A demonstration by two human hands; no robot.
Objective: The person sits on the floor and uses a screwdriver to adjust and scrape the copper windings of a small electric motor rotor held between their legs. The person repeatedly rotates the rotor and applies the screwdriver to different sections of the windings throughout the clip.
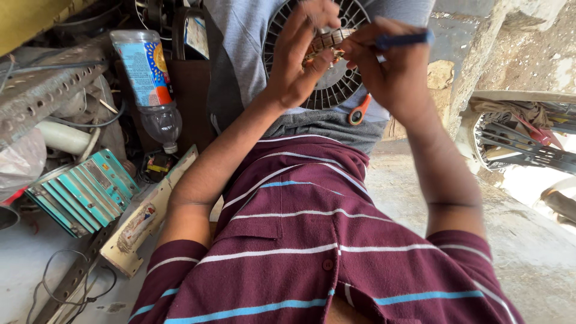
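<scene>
While you are looking straight down your maroon striped shirt (312,240), both your hands are working over your lap. Your left hand (300,57) is curling around a small brown ribbed part (327,41), thumb on the near side and fingers (321,12) arching over the top, so it is gripping that part. Your right hand (393,66) is closing on a blue-handled tool (403,39), pinching it between thumb and fingers, the handle sticking out to the right; the tip is hidden by the fingers, so you cannot tell what it is touching. The hands are meeting at the ribbed part, touching or nearly so.

Right behind the hands, a round dark slotted fan housing (336,84) is resting on your grey-clad lap (324,123). The brown part is sitting in front of its upper middle. An orange-handled tool (359,111) is lying just under the housing's lower right edge.

Off to your left, a clear plastic bottle (150,84) with a blue label is leaning cap-down among clutter. Near it, a teal finned metal block (81,192) is lying on the floor, and a cream-coloured panel (147,213) is slanting beside your left forearm. Loose wire (66,282) is coiling at the bottom left. On the far right, a white fan guard (522,141) is sitting well apart from your hands.
</scene>
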